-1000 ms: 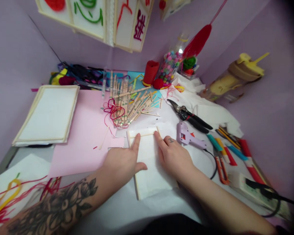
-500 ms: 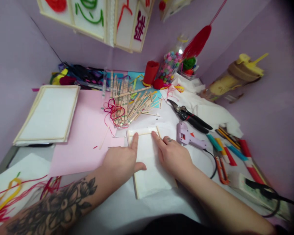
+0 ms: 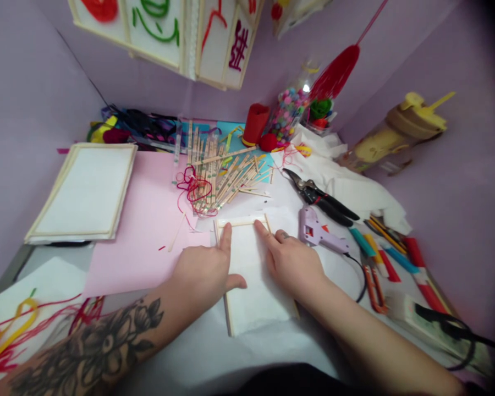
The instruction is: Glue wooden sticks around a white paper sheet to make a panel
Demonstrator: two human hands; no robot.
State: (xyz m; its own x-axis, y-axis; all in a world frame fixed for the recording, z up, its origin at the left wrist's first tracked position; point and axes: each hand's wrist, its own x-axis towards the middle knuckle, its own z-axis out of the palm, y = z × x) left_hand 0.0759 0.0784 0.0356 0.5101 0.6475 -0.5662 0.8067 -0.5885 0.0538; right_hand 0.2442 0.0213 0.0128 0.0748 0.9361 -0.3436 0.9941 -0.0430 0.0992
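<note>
A white paper panel edged with thin wooden sticks lies on the table in front of me. Across its far end runs a thin wooden stick. My left hand presses the stick's left part with an outstretched index fingertip, its thumb spread over the paper. On the right part, the index fingertip of my right hand pushes down, while its other fingers are bent. Neither hand grasps anything. A lilac glue gun lies to the right of my right hand.
Beyond the panel are a pile of wooden sticks and tangled red yarn. Pruning shears, markers and orange snips lie right. Left are pink paper and stacked framed panels. A decorated lantern hangs above.
Both hands stay pressed on the stick in the same pose. The view has shifted very slightly, so the background sits a little further right.
</note>
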